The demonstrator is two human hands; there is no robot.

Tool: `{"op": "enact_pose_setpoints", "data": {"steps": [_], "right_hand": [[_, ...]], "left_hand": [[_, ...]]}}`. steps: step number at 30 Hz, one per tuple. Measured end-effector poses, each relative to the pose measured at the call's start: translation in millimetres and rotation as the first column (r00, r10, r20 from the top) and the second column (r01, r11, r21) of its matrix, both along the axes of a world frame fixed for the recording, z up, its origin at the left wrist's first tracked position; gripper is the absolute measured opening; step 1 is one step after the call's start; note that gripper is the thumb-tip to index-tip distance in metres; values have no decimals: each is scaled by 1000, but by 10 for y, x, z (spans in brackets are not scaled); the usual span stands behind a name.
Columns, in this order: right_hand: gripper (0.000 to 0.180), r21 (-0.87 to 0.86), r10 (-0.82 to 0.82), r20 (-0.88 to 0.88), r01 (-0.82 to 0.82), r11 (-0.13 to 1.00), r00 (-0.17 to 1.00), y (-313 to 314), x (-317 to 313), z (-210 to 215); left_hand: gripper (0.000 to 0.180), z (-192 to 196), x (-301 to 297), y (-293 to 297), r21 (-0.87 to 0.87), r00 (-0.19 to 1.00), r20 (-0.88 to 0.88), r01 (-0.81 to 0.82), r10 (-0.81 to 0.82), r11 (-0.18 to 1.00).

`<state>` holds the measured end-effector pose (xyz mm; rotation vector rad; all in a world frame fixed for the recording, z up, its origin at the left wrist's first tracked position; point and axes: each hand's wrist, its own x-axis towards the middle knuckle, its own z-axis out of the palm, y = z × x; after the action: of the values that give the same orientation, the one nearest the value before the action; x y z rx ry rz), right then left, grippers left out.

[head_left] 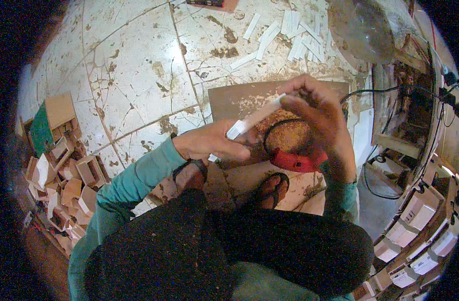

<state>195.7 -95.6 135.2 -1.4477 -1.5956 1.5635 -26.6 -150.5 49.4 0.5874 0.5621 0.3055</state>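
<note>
Head view: a thin pale strip (262, 114) lies slantwise between the two hands, its long axis running from near left to far right; its near left end meets or overlaps a short white piece (235, 130), and whether the two are joined cannot be told. The left hand (209, 144) is closed around that white piece, thumb laid across it, with another bit of white showing at the near side of the palm; so the strip leads away from this grip toward the far right, straight at the right hand (317, 108). That hand curls over the strip's far right end, fingers bent and blurred; whether it pinches the strip or only hovers by it, I cannot tell. Each hand is thus nearer its own end; the left is also the nearer to the body. Beneath the hands lies a brown board (222, 103); on it, below the right hand, sits a heap of tan, sawdust-like crumbs (292, 135), with a red curved object (297, 162) just on its near side; farther out, loose white strips (290, 22) lie scattered across the stained tiled floor (139, 75); well to the left, small box-like wooden pieces (91, 170) are piled.
</note>
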Motion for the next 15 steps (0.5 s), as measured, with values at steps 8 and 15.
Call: {"op": "enact_pose_setpoints", "data": {"steps": [8, 15], "right_hand": [[11, -220, -250, -114, 221, 950, 962, -7, -26, -107], [16, -20, 382, 201, -386, 922, 902, -93, -168, -221]], "left_hand": [[83, -258, -65, -9, -139, 945, 320, -22, 66, 990], [75, -367, -85, -76, -401, 927, 320, -56, 197, 915]]}}
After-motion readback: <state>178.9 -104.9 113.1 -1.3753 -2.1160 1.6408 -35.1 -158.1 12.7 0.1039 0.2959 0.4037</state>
